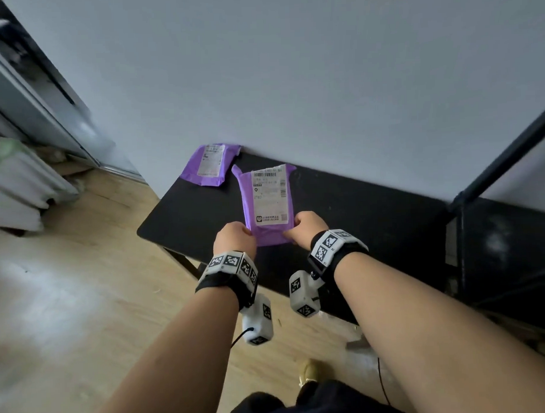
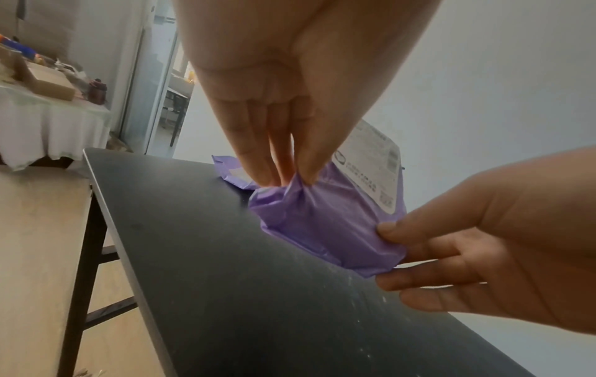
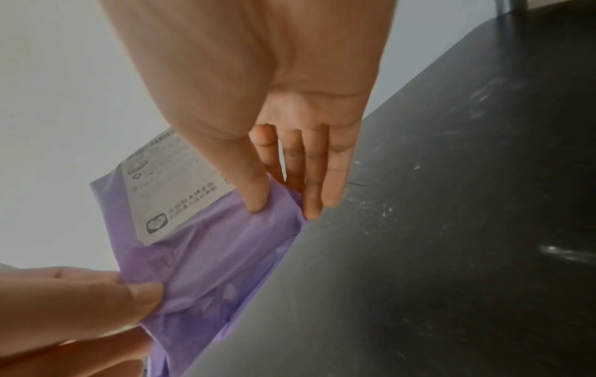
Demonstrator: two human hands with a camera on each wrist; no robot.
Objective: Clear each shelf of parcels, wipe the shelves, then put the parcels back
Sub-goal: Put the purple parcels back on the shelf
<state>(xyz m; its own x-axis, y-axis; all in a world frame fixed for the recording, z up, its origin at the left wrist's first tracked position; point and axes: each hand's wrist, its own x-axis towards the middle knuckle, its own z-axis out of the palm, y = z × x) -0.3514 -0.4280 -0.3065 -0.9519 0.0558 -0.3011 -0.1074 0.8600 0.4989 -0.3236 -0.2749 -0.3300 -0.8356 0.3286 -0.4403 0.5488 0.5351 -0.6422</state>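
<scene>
Over counter (image 1: 373, 209), both hands pinch near corners of purple parcel (image 1: 266, 200): left hand (image 1: 233, 238), right hand (image 1: 309, 228); lower flat beside second parcel (image 1: 209, 165); release together.

The white shipping label (image 1: 270, 196) on the held purple parcel (image 1: 267, 234) carries barcodes and what appears to read "2787"; the remaining print is too blurred to read.

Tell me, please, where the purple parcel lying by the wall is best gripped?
Probably by its near short edge, from the table's front. The purple parcel by the wall lies flat, its far end against the wall, so only the near edge and corners are open.
</scene>
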